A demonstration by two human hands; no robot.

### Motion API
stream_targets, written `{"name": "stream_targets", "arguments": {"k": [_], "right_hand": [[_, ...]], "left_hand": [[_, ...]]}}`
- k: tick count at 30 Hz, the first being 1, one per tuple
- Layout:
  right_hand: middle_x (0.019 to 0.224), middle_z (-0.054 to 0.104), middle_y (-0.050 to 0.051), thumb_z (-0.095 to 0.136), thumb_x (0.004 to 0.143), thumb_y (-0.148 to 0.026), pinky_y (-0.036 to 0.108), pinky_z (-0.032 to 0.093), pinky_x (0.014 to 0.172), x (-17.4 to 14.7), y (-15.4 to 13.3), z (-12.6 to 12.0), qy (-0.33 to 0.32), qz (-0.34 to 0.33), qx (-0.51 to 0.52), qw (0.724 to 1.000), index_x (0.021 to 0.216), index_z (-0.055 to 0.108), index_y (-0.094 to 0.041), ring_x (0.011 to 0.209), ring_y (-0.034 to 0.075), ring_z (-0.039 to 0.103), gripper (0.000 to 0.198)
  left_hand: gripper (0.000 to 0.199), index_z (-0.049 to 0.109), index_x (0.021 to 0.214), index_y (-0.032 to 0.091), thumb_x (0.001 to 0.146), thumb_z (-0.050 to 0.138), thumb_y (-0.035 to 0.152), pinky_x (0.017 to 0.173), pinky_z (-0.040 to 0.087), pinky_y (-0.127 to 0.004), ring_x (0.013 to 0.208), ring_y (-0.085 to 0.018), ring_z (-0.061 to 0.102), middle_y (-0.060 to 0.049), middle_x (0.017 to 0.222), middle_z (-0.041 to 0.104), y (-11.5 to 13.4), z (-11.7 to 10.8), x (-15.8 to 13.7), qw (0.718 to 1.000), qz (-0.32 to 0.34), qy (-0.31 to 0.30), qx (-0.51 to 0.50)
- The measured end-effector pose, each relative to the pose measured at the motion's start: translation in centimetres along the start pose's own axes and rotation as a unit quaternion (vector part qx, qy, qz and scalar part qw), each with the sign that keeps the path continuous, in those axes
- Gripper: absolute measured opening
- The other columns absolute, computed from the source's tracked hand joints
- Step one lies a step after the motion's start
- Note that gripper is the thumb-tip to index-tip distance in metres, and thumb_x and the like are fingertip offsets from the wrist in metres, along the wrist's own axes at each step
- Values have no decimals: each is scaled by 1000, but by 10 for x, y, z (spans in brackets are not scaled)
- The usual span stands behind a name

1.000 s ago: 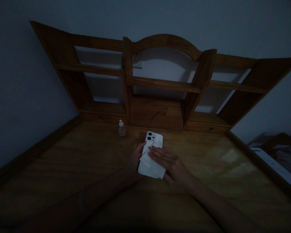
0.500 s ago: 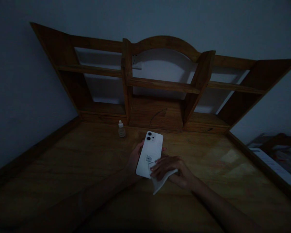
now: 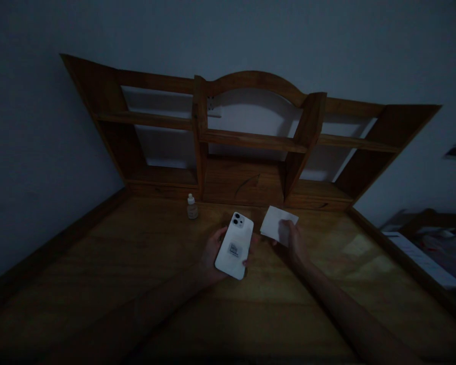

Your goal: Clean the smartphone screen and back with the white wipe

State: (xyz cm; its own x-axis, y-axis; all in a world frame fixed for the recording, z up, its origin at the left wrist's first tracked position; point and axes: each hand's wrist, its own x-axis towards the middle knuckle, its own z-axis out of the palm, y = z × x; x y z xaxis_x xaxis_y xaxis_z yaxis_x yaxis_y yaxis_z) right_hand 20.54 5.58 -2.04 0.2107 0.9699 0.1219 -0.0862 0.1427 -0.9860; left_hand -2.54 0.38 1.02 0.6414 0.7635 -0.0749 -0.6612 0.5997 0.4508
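A white smartphone lies back side up in my left hand, whose fingers wrap round it from beneath and show along its right edge. Its camera lenses are at the upper end, and a printed label sits on the lower half. Off to the right, my right hand pinches a folded white cloth or tissue with the thumb on top. The cloth is apart from the phone. Behind the phone, to the left, a small dropper bottle with a white cap stands upright on the desk.
The wooden desk has a raised edge on both sides. A wooden shelf unit stands along its back against the wall, with a socket behind it. Right of the desk lies a long white object. The room is dim.
My right hand has lifted the cloth off the phone's lower back and moved it right and away from me. My left hand still holds the phone. The view has shifted slightly.
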Motion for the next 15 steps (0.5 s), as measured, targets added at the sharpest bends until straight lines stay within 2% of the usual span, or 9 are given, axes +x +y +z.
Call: {"name": "stream_targets", "arguments": {"k": [3,8,12,15], "right_hand": [[65,62,9,56,84,-54,27,41,38,7,-2,-5,32,-13,-51,998,82,60,-10,48,20,55,45],[90,66,12,67,78,-52,31,49,68,12,-5,-10,62,-96,-111,987,93,63,-11,83,27,61,43],[102,63,11,64,82,-50,37,49,81,14,-31,1,36,-171,-117,978,106,57,-15,93,27,59,44],[112,60,10,65,83,-43,37,46,89,9,-61,32,-30,-223,-120,967,120,51,-18,101,25,57,47]], "left_hand": [[59,46,135,14,93,38,54,63,44,-35,85,-28,59,-22,123,54,0,-4,1,1000,-18,-12,2],[54,55,116,15,91,39,59,55,36,-28,66,-19,52,-14,96,57,-1,-8,3,999,-14,-21,-26],[51,56,108,14,91,37,59,51,32,-25,60,-16,45,-11,88,54,-2,-14,5,998,-9,-34,-56],[47,56,104,12,92,36,53,48,31,-24,57,-15,43,-11,84,53,-4,-17,6,998,18,-11,-55]]}}
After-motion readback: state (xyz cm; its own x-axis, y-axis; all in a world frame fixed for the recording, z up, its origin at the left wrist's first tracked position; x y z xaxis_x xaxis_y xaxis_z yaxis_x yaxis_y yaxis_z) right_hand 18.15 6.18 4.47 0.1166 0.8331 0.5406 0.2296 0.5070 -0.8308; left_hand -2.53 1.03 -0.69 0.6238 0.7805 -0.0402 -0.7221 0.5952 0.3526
